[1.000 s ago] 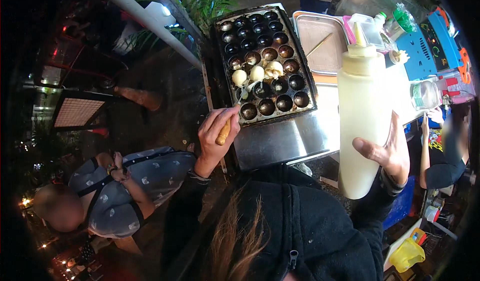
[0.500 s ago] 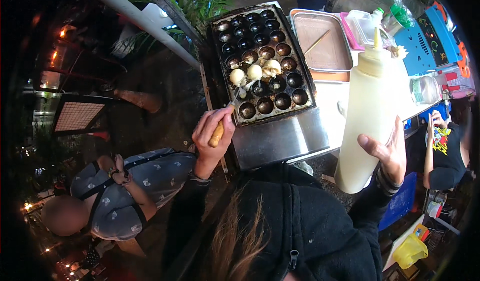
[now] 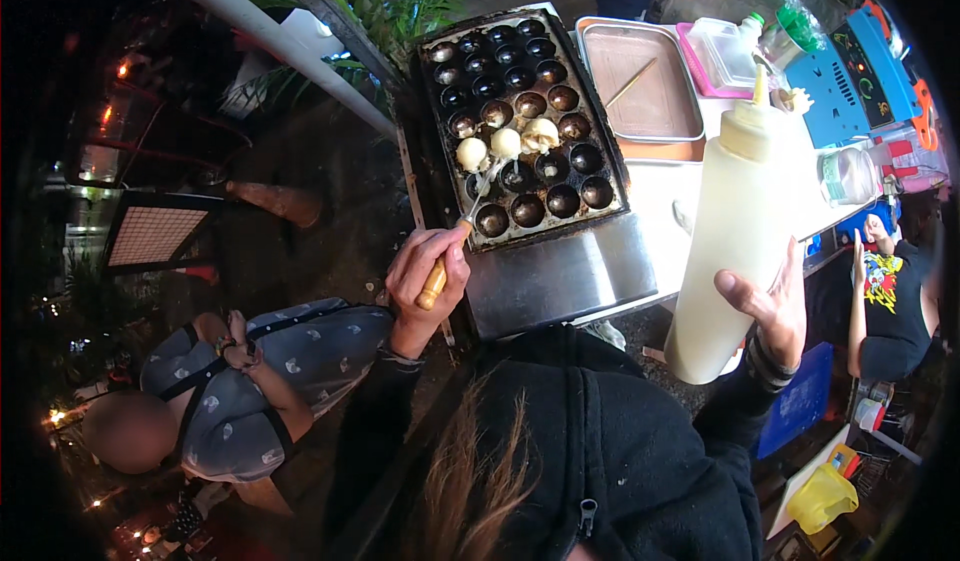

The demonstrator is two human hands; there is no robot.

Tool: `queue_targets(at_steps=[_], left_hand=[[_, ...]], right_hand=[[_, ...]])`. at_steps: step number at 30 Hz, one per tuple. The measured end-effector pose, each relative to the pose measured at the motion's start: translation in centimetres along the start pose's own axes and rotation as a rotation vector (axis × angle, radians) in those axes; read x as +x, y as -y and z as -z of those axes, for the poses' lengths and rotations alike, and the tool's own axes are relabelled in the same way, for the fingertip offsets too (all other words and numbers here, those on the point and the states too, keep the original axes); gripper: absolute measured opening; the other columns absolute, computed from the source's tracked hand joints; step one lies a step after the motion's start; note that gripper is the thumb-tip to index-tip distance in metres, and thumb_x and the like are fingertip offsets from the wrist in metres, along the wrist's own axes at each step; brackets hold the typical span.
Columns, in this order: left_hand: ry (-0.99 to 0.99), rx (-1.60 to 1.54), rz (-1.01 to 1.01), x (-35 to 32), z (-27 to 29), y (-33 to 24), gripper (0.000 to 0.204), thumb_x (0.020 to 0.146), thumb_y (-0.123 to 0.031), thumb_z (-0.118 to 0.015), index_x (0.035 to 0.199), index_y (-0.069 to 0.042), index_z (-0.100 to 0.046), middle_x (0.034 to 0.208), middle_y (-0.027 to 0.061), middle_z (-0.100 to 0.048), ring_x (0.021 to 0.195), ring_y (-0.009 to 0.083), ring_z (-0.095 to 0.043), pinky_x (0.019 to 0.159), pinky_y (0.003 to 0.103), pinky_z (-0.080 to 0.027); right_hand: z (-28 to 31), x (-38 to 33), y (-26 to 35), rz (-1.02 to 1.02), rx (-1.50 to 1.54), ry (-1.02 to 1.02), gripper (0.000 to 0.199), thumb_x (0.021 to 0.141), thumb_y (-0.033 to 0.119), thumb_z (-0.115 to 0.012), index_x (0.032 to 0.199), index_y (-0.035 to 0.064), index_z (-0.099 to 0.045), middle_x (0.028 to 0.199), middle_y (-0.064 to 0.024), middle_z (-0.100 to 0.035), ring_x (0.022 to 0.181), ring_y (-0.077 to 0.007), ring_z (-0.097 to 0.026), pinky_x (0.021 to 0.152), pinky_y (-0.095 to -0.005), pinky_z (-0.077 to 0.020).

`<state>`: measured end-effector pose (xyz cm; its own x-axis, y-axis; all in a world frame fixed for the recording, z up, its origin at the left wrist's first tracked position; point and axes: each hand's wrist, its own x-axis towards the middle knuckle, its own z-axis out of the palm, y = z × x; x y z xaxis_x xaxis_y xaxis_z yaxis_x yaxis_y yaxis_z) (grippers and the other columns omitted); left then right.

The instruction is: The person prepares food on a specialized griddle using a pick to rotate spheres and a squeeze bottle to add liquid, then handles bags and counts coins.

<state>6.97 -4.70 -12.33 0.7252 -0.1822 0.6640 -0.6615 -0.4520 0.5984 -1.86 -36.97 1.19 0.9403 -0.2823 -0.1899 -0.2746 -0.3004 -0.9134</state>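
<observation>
Head view: a person's left hand (image 3: 408,286) closes around the turned wooden handle of a slim metal pick (image 3: 434,283), its shaft reaching over a blackened rectangular metal pan with rows of round wells (image 3: 542,189). Three pale, soft-looking balls of food sit side by side across the middle of the pan: a smooth one at left (image 3: 472,154), another smooth one at centre (image 3: 506,142) and a ragged one at right (image 3: 540,135). The pick's tip lies just below the first two, among pale smears; whether it touches either ball cannot be told.

The right hand (image 3: 778,309) grips a tall, translucent pale plastic squeeze bottle (image 3: 728,251), thumb across its near side and nozzle pointing away from the wearer. A shiny steel panel (image 3: 560,283) borders the pan's near edge. Beside the pan on the white worktop (image 3: 655,186), a thin wooden stick (image 3: 630,82) lies in a pale-rimmed rectangular tray (image 3: 655,121). At left, a person in a grey patterned garment (image 3: 300,346) has both hands together.
</observation>
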Motion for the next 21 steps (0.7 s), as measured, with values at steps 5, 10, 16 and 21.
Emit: queue_targets(at_steps=[5, 10, 16, 21], left_hand=[[-0.036, -0.028, -0.001, 2.0, 0.6, 0.0, 0.011, 0.084, -0.005, -0.058, 0.091, 0.001, -0.064, 0.076, 0.0116, -0.065, 0.065, 0.0209, -0.063, 0.061, 0.03, -0.05], [-0.042, -0.282, 0.366, 9.0, -1.2, 0.7, 0.035, 0.097, -0.029, -0.046, 0.086, 0.0, -0.063, 0.066, 0.0028, -0.06, 0.052, 0.0054, -0.054, 0.048, 0.018, -0.044], [0.059, -0.295, 0.44, 14.3, -4.0, 4.3, 0.041, 0.097, -0.036, -0.047, 0.081, -0.002, -0.065, 0.058, -0.0002, -0.057, 0.046, 0.0036, -0.05, 0.042, 0.018, -0.04], [0.139, -0.28, 0.452, 15.2, -5.1, 4.7, 0.04, 0.096, -0.034, -0.048, 0.08, -0.002, -0.065, 0.059, -0.0002, -0.058, 0.046, 0.003, -0.05, 0.041, 0.018, -0.04]], right_hand=[[-0.1, -0.1, -0.4, 0.001, -0.008, -0.049, 0.069, 0.063, 0.037, -0.078, 0.11, -0.0042, -0.051, 0.097, -0.0147, -0.058, 0.091, -0.0245, -0.055, 0.082, -0.0375, -0.0444], [-0.1, 0.7, -2.5, -0.039, -0.064, 0.003, 0.07, 0.063, 0.039, -0.077, 0.112, -0.0045, -0.05, 0.099, -0.016, -0.058, 0.092, -0.025, -0.055, 0.083, -0.0378, -0.0446], [-1.4, 0.9, -1.6, -0.029, -0.056, 0.051, 0.067, 0.064, 0.04, -0.076, 0.109, -0.0046, -0.053, 0.095, -0.0156, -0.061, 0.088, -0.0237, -0.059, 0.079, -0.0362, -0.0475], [-1.4, 0.9, -1.4, -0.074, -0.066, 0.133, 0.068, 0.065, 0.035, -0.076, 0.115, -0.0043, -0.051, 0.1, -0.0154, -0.059, 0.092, -0.0229, -0.057, 0.083, -0.0358, -0.0454]])
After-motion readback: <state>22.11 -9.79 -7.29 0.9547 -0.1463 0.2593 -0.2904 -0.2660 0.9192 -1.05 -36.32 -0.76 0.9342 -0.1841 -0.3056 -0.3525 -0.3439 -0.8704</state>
